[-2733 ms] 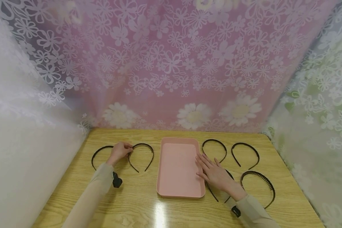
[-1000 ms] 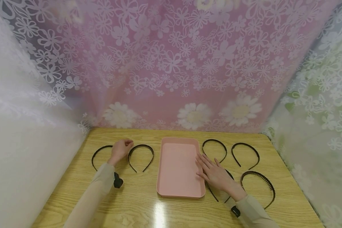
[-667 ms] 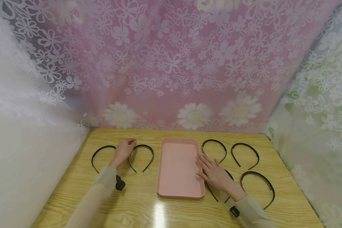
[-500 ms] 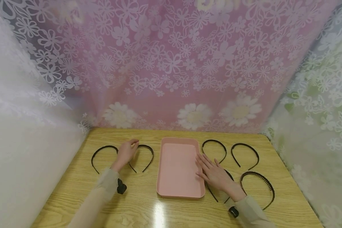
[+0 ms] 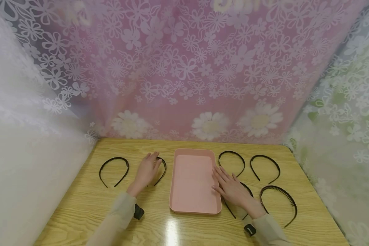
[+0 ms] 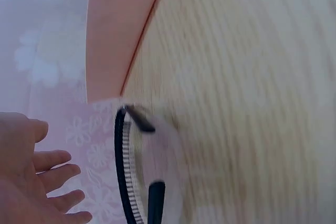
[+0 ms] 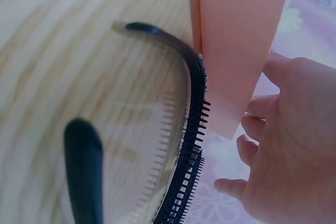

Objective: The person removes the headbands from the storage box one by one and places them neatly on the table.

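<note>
My left hand (image 5: 146,172) is held over a black toothed headband (image 5: 165,167), covering its left side. In the left wrist view the fingers are spread and apart from the headband (image 6: 122,166), with nothing in them. A pink rectangular tray (image 5: 195,208) lies in the middle of the wooden table. My right hand (image 5: 233,191) has its straight fingers over the tray's right rim. Beneath this hand lies another black headband (image 5: 229,208), partly hidden. The right wrist view shows a toothed headband (image 7: 197,87) close to the tray's outer wall (image 7: 236,51).
Another headband (image 5: 114,158) lies at the far left. To the right are headbands at the back (image 5: 231,151), at the back right (image 5: 264,155) and at the front right (image 5: 290,198). A pink flowered curtain (image 5: 172,112) hangs behind the table (image 5: 126,222).
My left hand has let go of the headband left of the tray and moved right over it, its fingers spreading. The far-left headband is now uncovered. My right hand has stayed in place.
</note>
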Tool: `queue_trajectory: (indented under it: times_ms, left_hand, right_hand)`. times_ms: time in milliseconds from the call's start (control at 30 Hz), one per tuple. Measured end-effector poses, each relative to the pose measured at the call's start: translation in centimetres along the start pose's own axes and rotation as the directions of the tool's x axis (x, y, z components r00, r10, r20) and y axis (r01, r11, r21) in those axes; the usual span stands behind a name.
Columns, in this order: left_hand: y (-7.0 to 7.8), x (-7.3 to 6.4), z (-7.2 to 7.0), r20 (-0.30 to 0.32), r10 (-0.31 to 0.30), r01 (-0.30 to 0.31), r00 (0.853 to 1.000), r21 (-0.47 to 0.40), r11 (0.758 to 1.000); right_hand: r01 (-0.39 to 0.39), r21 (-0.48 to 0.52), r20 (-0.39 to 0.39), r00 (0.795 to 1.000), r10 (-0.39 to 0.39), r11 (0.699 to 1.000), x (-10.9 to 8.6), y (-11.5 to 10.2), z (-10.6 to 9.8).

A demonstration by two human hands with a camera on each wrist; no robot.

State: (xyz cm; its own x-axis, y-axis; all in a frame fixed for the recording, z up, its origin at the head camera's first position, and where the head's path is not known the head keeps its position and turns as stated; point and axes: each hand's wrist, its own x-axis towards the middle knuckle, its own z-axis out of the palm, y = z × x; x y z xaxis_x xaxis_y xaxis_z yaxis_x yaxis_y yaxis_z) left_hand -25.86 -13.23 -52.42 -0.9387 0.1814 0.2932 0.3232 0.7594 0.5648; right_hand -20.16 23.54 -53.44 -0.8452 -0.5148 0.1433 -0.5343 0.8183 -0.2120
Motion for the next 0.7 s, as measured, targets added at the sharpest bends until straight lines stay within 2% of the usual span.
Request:
queue_trajectory:
  times_ms: [67,200,500,700]
  left_hand:
    - [0.5,-0.3,0.4,-0.003,0.033,-0.033,0.999,0.03,0.999]
    - [1.2,-0.9,1.2,0.015,0.058,-0.059,0.998,0.07,0.996]
    - [2.6,-2.2,3.0,0.039,0.029,-0.034,0.999,0.143,0.989]
    - [3.8,-3.1,3.5,0.044,0.054,-0.06,0.998,0.157,0.986]
  right_hand:
    - [-0.011,0.014,0.012,1.0,0.011,1.0,0.0,-0.1,-0.1]
    - [-0.033,0.047,0.031,0.999,0.031,0.998,0.0,-0.1,0.0]
    - [-0.034,0.112,-0.006,0.999,0.035,0.993,0.0,-0.4,0.2]
    - [-0.066,0.051,-0.097,0.993,0.071,0.996,0.3,-0.9,0.5]
